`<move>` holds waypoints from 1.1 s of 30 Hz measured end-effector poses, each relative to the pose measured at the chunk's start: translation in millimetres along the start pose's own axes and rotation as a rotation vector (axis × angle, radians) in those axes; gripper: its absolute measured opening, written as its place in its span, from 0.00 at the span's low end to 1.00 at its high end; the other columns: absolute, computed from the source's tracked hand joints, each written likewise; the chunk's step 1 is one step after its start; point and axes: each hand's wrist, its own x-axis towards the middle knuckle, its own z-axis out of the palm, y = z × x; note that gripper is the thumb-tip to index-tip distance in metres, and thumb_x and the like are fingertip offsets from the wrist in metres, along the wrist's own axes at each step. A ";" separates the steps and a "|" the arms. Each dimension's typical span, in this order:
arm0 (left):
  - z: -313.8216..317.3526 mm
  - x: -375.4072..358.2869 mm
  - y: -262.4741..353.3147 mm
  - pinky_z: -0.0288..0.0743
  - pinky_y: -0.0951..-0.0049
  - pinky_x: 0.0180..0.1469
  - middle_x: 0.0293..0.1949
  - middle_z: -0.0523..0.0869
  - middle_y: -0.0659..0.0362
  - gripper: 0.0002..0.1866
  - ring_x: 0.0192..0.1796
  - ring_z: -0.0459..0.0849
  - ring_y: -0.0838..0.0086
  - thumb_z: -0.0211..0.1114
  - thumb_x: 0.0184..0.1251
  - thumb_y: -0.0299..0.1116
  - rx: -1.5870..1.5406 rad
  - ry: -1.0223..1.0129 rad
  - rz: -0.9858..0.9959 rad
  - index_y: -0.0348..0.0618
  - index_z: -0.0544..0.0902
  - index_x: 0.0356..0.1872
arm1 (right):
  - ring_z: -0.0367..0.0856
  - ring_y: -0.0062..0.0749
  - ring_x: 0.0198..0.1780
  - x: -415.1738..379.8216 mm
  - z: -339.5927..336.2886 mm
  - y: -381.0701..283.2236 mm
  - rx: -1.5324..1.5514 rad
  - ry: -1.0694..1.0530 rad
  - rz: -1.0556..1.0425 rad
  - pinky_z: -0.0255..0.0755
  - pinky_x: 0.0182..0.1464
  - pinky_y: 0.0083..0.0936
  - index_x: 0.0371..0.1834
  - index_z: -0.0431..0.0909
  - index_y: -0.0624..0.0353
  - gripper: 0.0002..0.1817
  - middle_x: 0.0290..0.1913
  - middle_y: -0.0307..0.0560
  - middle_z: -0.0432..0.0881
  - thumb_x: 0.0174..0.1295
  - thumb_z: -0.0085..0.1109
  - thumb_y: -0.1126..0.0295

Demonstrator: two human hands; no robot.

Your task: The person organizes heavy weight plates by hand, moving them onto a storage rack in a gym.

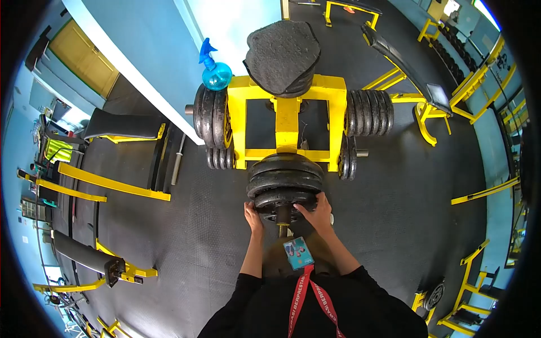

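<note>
Several black weight plates [284,179] are stacked on the front peg [283,216] of a yellow rack [287,121]. My left hand [253,218] presses against the left edge of the nearest plates. On their right edge lies my right hand [317,214], its thumb reaching across the plate's face toward the peg. Both hands grip the outermost plate between them, with some fingertips hidden behind its rim. More plates hang on the rack's left side [212,117] and right side [369,112].
A blue spray bottle [216,73] and a dark cloth-like cover [283,56] sit on top of the rack. Benches [121,125] with yellow frames stand at the left, another bench [400,62] at the upper right. A lanyard card [298,253] hangs below my hands.
</note>
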 end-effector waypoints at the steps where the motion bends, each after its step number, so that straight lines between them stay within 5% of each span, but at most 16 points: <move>1: 1.9 1.0 -1.3 0.64 0.76 0.43 0.30 0.69 0.62 0.16 0.37 0.68 0.76 0.45 0.61 0.48 0.000 -0.005 0.002 0.44 0.69 0.33 | 0.75 0.50 0.30 1.3 -1.8 -3.0 -0.001 -0.015 0.012 0.70 0.29 0.34 0.34 0.61 0.65 0.34 0.28 0.57 0.71 0.37 0.67 0.47; 7: 22.9 -8.6 8.2 0.63 0.71 0.50 0.41 0.74 0.58 0.22 0.45 0.71 0.70 0.43 0.59 0.47 -0.079 0.142 -0.024 0.39 0.71 0.44 | 0.75 0.48 0.30 -4.5 -18.7 -22.1 -0.049 0.004 -0.017 0.71 0.31 0.34 0.36 0.62 0.65 0.36 0.28 0.56 0.71 0.35 0.68 0.47; 10: 14.7 -0.3 -2.5 0.65 0.71 0.43 0.31 0.73 0.59 0.16 0.37 0.71 0.72 0.46 0.54 0.41 -0.394 0.130 -0.173 0.37 0.73 0.30 | 0.75 0.49 0.32 -8.8 -18.9 -18.8 -0.002 0.024 0.004 0.71 0.34 0.34 0.36 0.65 0.67 0.36 0.29 0.56 0.72 0.33 0.68 0.48; 13: 12.2 -2.9 1.9 0.65 0.72 0.40 0.28 0.72 0.60 0.12 0.34 0.71 0.73 0.47 0.51 0.39 -0.363 0.096 -0.135 0.40 0.72 0.24 | 0.75 0.51 0.31 -2.0 -10.1 -4.0 -0.086 0.035 -0.147 0.71 0.36 0.35 0.36 0.69 0.71 0.38 0.28 0.56 0.73 0.31 0.69 0.48; 17: 24.4 -12.5 22.6 0.65 0.74 0.36 0.24 0.71 0.62 0.11 0.30 0.70 0.74 0.47 0.50 0.37 -0.342 0.112 -0.053 0.40 0.72 0.22 | 0.76 0.51 0.34 -5.4 1.3 11.1 -0.018 0.059 -0.091 0.71 0.38 0.33 0.34 0.71 0.72 0.36 0.31 0.58 0.76 0.29 0.71 0.51; 19: 24.4 -19.4 30.8 0.64 0.77 0.33 0.23 0.71 0.62 0.12 0.28 0.68 0.77 0.48 0.54 0.37 -0.230 0.158 -0.012 0.38 0.71 0.20 | 0.78 0.48 0.36 -17.7 3.6 20.3 0.233 -0.160 0.173 0.71 0.39 0.32 0.36 0.71 0.71 0.35 0.32 0.59 0.77 0.29 0.71 0.53; 23: 19.0 -48.1 49.6 0.51 0.77 0.25 0.17 0.59 0.68 0.12 0.23 0.55 0.82 0.49 0.53 0.31 0.022 0.209 0.196 0.42 0.62 0.13 | 0.79 0.44 0.37 -49.6 4.9 33.0 0.308 -0.171 0.232 0.71 0.41 0.30 0.38 0.74 0.66 0.32 0.33 0.55 0.79 0.32 0.70 0.54; 24: 10.7 -60.4 57.0 0.62 0.74 0.31 0.20 0.66 0.64 0.11 0.25 0.63 0.77 0.51 0.52 0.35 0.159 0.196 0.142 0.40 0.66 0.17 | 0.79 0.44 0.38 -56.8 3.8 34.1 0.297 -0.190 0.245 0.71 0.42 0.30 0.38 0.74 0.66 0.32 0.33 0.55 0.79 0.33 0.70 0.53; 33: 8.5 -161.2 10.1 0.62 0.71 0.24 0.17 0.66 0.60 0.15 0.20 0.63 0.74 0.45 0.53 0.37 0.099 0.712 0.138 0.35 0.66 0.16 | 0.78 0.43 0.37 -72.2 -46.7 79.7 0.238 -0.656 0.240 0.71 0.41 0.29 0.37 0.76 0.63 0.33 0.31 0.55 0.79 0.34 0.66 0.45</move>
